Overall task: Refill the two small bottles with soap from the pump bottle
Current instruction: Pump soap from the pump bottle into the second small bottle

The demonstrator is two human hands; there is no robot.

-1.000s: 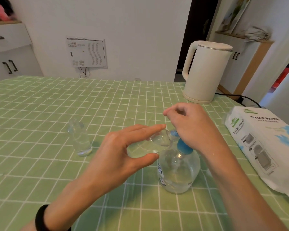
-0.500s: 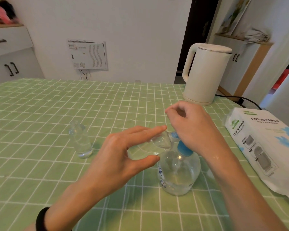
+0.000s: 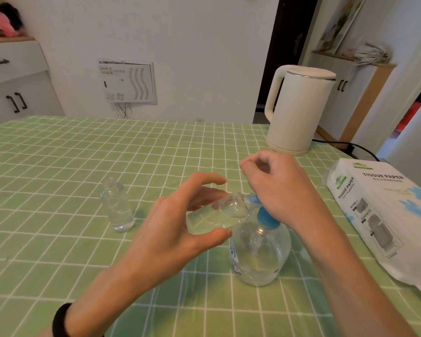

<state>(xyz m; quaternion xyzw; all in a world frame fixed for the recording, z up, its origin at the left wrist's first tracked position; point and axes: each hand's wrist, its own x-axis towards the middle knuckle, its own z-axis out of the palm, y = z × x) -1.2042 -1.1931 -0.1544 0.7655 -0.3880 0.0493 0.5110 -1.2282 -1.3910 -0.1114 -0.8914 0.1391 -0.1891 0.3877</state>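
Head cam: clear small btl (image 3: 214, 215) tilted at blue pump (image 3: 265, 217).

White wall (image 3: 192, 45), white cabinet (image 3: 12, 76) (black handles), dark doorway (image 3: 289, 45)

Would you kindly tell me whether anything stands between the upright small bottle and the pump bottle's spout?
Yes: the left hand holds the other small bottle at the pump bottle's spout, in the way; nothing else visible lies between.

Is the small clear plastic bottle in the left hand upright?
No, the left hand holds the small clear plastic bottle nearly on its side, mouth toward the blue pump spout.
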